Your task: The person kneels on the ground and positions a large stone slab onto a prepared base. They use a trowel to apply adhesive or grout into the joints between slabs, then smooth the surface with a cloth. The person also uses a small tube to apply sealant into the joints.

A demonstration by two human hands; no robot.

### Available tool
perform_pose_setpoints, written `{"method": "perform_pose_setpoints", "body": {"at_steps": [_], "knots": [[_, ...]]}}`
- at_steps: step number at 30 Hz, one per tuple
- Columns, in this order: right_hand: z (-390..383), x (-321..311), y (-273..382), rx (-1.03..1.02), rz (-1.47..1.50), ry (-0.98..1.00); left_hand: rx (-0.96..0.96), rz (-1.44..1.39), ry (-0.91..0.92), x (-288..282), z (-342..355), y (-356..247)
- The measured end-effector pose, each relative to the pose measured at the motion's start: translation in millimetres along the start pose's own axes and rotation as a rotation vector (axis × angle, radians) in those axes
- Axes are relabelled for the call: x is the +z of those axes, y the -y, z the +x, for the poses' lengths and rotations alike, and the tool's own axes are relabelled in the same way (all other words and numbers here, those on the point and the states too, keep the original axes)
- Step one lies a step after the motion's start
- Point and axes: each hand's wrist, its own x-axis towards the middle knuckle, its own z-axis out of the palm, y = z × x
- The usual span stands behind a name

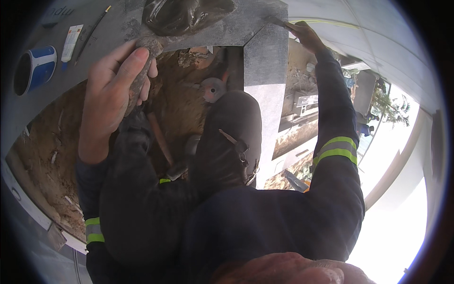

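My right hand (307,39) grips a scraper with a flat blade (275,21), which lies against the grey slab (265,59) by the joint at its corner. On the left, my left hand (109,87) is closed around a rough, elongated grey-brown lump (150,49). It looks like a stone, but its exact kind is unclear, and my fingers hide part of it. A crumpled black plastic bag (184,16) rests on the slab between my hands.
At the left stand a blue and white tin (42,68), a white tube (71,45) and a thin brush-like stick (92,35). Below, beside my knees, are a hammer (161,139) and a round disc (213,90) on sandy ground. A pale wall (378,28) curves along the right.
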Motion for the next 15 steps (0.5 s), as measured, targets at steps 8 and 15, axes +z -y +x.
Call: {"method": "perform_pose_setpoints", "body": {"at_steps": [8, 15], "knots": [[-17.7, 11.5, -18.7, 0.019, -0.004, -0.123, 0.020, -0.045, 0.002, 0.7, 1.1, -0.6], [-23.9, 33.4, -17.7, 0.055, -0.041, 0.016, 0.012, 0.027, 0.048, -1.5, -2.7, 3.3]]}}
